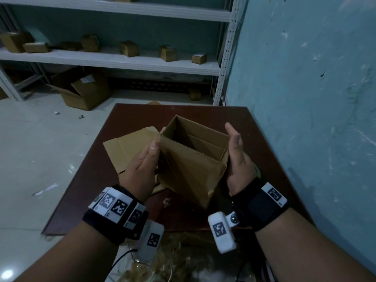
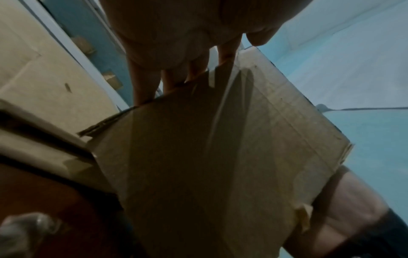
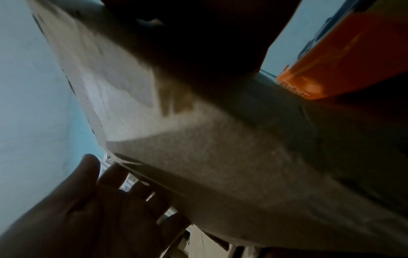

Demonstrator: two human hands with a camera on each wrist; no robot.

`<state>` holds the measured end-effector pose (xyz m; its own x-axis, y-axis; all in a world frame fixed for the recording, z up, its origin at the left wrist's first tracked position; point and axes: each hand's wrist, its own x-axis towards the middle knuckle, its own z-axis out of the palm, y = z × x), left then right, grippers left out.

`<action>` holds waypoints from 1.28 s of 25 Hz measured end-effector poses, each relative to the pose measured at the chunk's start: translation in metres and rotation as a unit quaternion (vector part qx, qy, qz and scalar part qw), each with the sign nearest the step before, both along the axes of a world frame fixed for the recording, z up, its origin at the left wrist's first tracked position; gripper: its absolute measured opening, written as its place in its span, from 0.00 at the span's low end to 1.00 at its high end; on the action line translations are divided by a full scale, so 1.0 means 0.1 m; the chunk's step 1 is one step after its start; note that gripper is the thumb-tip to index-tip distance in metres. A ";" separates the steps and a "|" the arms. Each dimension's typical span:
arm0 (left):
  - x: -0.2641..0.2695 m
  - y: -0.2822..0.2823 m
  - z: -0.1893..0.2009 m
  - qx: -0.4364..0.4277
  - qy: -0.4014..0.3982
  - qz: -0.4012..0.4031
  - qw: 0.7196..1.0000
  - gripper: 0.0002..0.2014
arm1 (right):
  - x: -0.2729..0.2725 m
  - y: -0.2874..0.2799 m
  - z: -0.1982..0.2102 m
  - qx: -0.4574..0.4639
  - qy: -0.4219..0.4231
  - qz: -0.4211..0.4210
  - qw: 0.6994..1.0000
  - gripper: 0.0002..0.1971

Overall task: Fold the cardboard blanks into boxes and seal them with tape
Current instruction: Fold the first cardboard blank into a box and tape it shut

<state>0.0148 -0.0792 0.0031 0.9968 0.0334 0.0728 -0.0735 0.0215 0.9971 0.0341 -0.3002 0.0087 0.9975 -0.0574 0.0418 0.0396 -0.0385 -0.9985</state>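
An opened brown cardboard box (image 1: 189,163) is held above the dark red table (image 1: 264,139), its open end facing up and away from me. My left hand (image 1: 142,165) presses flat against the box's left side with straight fingers (image 2: 145,87). My right hand (image 1: 236,157) lies flat along the right side, fingers (image 3: 110,178) spread and straight. The box's underside (image 2: 220,157) shows a strip of clear tape. A flat cardboard blank (image 1: 130,147) lies on the table to the left, partly under my left hand.
A blue wall (image 1: 305,98) runs close along the table's right edge. White shelving (image 1: 114,60) behind holds several small sealed boxes. A large open carton (image 1: 81,92) sits on the floor at back left. Packing scraps (image 1: 183,257) lie below the table's near edge.
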 end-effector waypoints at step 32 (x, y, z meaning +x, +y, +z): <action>0.02 -0.06 -0.02 -0.045 -0.011 -0.091 0.995 0.40 | 0.15 0.04 -0.01 0.060 0.017 0.057 0.996 0.16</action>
<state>0.0164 -0.0848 0.0016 0.9851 -0.1402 0.0998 -0.0824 0.1251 0.9887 0.0490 -0.2962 0.0074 0.9985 0.0543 0.0066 0.0020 0.0845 -0.9964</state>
